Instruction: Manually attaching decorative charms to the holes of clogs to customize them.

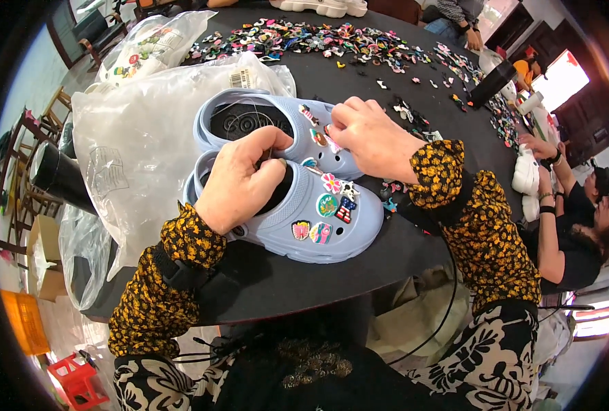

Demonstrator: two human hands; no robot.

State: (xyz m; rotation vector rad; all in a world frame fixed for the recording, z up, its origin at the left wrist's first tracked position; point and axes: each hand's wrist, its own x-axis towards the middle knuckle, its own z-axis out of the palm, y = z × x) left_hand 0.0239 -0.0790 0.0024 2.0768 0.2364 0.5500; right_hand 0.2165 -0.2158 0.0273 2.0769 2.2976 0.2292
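Two light blue clogs lie side by side on the black table, toes pointing right. The near clog carries several charms on its upper, among them a pink flower charm, a round green charm and a flag-patterned charm. My left hand crosses the near clog's opening, its curled fingers gripping the far clog at the edge of its upper; some fingertips are hidden inside. My right hand pinches a small pink-and-white charm against the far clog's upper, where other charms sit.
Loose colourful charms spread in a heap across the far table. Clear plastic bags lie left of the clogs, beside a black cylinder. At the right, another person's hands hold a white clog. A red stool stands lower left.
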